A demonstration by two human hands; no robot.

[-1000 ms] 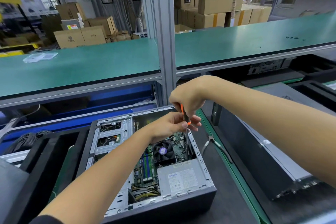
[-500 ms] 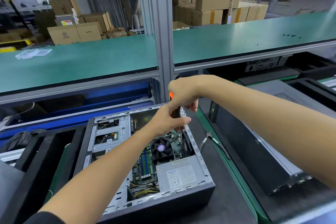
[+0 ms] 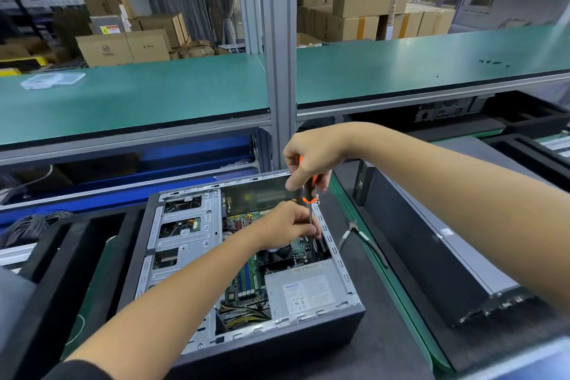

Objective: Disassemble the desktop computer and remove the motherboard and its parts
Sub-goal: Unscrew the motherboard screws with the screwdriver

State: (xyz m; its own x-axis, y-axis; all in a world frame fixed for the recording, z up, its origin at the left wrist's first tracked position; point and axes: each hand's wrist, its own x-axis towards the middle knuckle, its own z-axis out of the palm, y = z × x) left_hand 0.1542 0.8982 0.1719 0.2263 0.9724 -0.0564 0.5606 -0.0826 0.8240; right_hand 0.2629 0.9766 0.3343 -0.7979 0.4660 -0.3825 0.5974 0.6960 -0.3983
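Over open case [image 3: 308, 336], screwdriver [image 3: 309, 194] upright, tip down, both hands gripping

Pliers [image 3: 354, 230] lie on the dark mat [image 3: 379, 345]; cardboard boxes [image 3: 123, 48] stand beyond the shelf [image 3: 132, 102].

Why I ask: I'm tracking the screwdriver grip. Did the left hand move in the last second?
Yes. The left hand slid down the screwdriver shaft toward the CPU fan, now covering the fan's top edge, fully visible before.

Bright even light; warped, blurred edges
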